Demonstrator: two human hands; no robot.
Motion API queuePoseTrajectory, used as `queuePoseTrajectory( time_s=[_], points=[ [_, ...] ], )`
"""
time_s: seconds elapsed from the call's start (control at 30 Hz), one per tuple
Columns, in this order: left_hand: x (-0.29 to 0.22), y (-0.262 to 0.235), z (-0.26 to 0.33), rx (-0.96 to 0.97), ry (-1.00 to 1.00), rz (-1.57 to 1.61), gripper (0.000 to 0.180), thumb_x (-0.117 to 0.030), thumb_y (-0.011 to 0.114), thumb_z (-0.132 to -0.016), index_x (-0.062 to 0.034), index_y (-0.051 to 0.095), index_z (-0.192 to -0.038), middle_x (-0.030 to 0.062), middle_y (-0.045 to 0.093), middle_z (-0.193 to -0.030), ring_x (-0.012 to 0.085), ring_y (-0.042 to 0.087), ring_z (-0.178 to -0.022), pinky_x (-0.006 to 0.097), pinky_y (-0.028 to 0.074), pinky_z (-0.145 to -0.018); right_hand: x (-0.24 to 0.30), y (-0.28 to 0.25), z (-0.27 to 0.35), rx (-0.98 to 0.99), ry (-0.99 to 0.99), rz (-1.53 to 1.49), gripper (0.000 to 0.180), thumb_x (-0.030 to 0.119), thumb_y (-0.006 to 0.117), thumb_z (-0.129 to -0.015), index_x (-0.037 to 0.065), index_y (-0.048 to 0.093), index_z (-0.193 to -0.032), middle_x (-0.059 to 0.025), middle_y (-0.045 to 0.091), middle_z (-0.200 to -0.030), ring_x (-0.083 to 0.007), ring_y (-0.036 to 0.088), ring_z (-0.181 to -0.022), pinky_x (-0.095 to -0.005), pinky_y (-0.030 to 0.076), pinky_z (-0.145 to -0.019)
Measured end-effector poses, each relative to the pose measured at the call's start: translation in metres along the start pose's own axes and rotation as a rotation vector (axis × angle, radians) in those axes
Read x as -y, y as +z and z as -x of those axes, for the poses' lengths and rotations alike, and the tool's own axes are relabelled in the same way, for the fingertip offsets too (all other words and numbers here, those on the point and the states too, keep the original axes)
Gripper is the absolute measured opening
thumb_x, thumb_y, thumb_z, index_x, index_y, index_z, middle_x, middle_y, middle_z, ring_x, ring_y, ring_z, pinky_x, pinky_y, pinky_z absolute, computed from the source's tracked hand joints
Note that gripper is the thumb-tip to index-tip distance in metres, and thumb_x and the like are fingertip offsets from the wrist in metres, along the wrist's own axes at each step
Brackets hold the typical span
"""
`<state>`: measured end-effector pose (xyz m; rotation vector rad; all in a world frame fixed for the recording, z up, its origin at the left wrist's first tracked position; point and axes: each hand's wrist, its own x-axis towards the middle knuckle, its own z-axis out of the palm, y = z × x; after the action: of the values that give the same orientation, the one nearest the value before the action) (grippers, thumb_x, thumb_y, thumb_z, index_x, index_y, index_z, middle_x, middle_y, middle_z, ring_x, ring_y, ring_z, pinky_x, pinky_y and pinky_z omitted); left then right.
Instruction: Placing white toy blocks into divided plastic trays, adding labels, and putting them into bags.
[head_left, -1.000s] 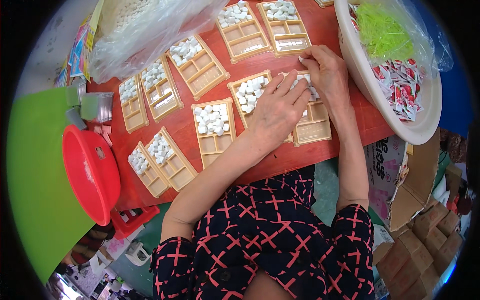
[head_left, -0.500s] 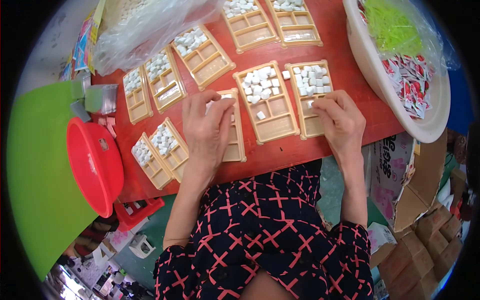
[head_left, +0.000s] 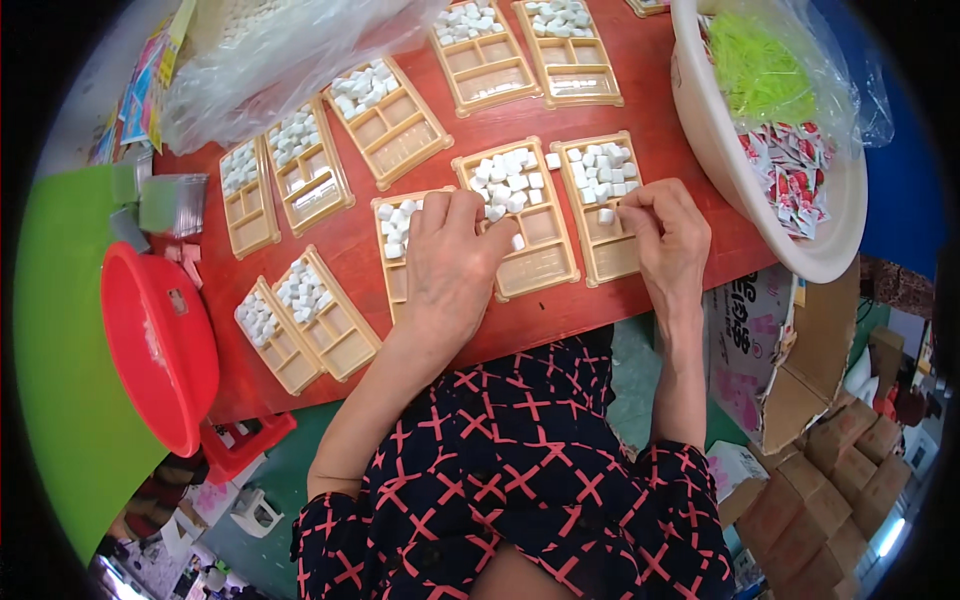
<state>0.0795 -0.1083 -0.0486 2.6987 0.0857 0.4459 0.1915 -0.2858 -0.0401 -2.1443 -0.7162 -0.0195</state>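
On the red surface point(head_left: 648, 120), the left hand point(head_left: 450, 262) is curling over the near middle tray point(head_left: 537, 270)'s left edge, the right hand point(head_left: 673, 235) curling beside a white cube point(head_left: 606, 215) in the near right tray point(head_left: 612, 262); I'm not seeing whether either is gripping anything.

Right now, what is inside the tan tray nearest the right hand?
The tan tray has white cubes heaped at its far end and a single cube toward the middle. The right hand hides whatever lies beneath it, along the right side.
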Motion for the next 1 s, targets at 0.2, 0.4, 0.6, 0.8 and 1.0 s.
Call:
queuePoseTrajectory(
  time_s=[0.2, 0.4, 0.6, 0.8, 1.0],
  points=[
    [0.001, -0.002, -0.004, 0.029, 0.11, 0.0, 0.011, -0.006, 0.057, -0.063, -0.0063, 0.06, -0.074, 0.0084, 0.047, -0.082, 0.0232, 0.045, -0.08, 0.034, 0.038, -0.067, 0.003, 0.003, 0.005, 0.088, -0.071, 0.19, 0.01, -0.002, 0.063, -0.067, 0.002, 0.057, -0.074, -0.0065, 0.053, -0.071, -0.0193, 0.055, -0.06, -0.0282, 0.043, -0.052],
    [0.001, -0.002, -0.006, 0.033, 0.135, 0.027, 0.01, -0.006, 0.057, -0.063, -0.005, 0.059, -0.073, 0.0086, 0.047, -0.083, 0.023, 0.045, -0.08, 0.034, 0.038, -0.066, 0.007, 0.007, 0.003, 0.055, -0.166, 0.383, 0.014, 0.003, 0.065, -0.066, 0.005, 0.056, -0.075, -0.0065, 0.053, -0.072, -0.0239, 0.057, -0.061, -0.0314, 0.044, -0.052],
    [0.002, 0.0, -0.007, 0.047, 0.132, 0.049, 0.012, -0.006, 0.062, -0.062, -0.0054, 0.061, -0.074, 0.0078, 0.048, -0.081, 0.0229, 0.045, -0.077, 0.033, 0.039, -0.065, 0.004, 0.009, 0.001, 0.12, -0.155, 0.44, 0.012, -0.001, 0.063, -0.067, 0.003, 0.055, -0.076, -0.0075, 0.053, -0.072, -0.0229, 0.056, -0.062, -0.0305, 0.044, -0.052],
    [-0.004, -0.008, -0.017, -0.04, 0.073, 0.211, 0.012, -0.004, 0.065, -0.06, -0.0042, 0.059, -0.071, 0.0083, 0.047, -0.079, 0.0238, 0.045, -0.077, 0.034, 0.038, -0.066, 0.0, -0.003, -0.015, -0.039, 0.018, 0.069, 0.009, -0.007, 0.059, -0.071, -0.001, 0.056, -0.077, -0.0074, 0.052, -0.072, -0.0149, 0.053, -0.064, -0.0239, 0.041, -0.055],
    [0.002, 0.003, -0.046, -0.112, 0.14, 0.126, 0.016, -0.002, 0.067, -0.06, -0.0039, 0.06, -0.074, 0.0095, 0.048, -0.079, 0.0252, 0.045, -0.076, 0.034, 0.039, -0.066, -0.001, 0.012, -0.029, -0.074, -0.149, -0.024, 0.015, -0.004, 0.062, -0.069, 0.003, 0.061, -0.083, -0.0068, 0.054, -0.078, -0.0173, 0.055, -0.064, -0.0262, 0.044, -0.057]
  ],
)
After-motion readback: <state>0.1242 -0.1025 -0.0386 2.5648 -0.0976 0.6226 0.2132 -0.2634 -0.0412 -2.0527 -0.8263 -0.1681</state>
